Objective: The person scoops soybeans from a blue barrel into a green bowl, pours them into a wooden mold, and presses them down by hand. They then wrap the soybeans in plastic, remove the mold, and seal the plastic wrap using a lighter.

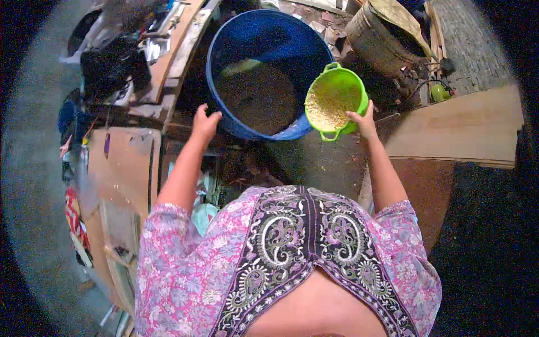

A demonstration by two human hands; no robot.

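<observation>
Here, a green colander (335, 101) of pale grain sits tilted against the blue tub's (264, 33) rim at three o'clock, handles running twelve to six. The right hand (364, 119) grips its lower edge; the left hand (204, 122), fingers spread, touches the tub's rim at eight o'clock. A wooden barrel (377, 40) stands beyond, and boards (460, 126) lie on the dim floor.

Cluttered yard: planks (455, 126), old barrel (382, 39), tub (264, 33)
</observation>
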